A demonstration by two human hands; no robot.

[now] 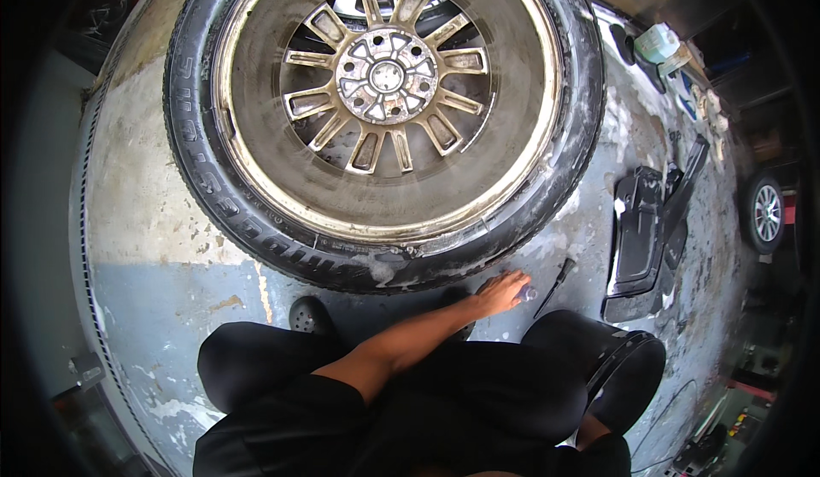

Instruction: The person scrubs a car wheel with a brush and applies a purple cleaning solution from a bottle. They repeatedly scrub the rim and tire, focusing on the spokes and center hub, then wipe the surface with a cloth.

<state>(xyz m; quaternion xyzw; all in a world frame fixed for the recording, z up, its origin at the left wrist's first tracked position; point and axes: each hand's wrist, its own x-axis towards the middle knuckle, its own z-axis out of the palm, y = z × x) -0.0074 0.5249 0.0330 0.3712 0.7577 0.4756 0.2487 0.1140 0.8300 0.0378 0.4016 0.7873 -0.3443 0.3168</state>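
Observation:
A wheel with a grimy silver alloy rim (444, 208) and a black tyre (195, 127) lies flat before me, its hollow inner side up. Patches of white foam cling to the tyre's near and right sidewall. My left arm crosses my body to the right. At its end my left hand (502, 293), fingers curled, is by the tyre's near edge, on a small clear, purplish object (527, 293) whose kind I cannot make out. Just right of it a slim black tool (557, 287) rests on the floor. My right hand is not in view; only a patch of arm skin shows low right.
Black plastic panels (639, 234) lie on the grey-blue floor at right. A translucent jug of pale green liquid (657, 43) stands at the far right. Another wheel (766, 212) is upright near the right edge. A grated drain (84, 212) runs along the left.

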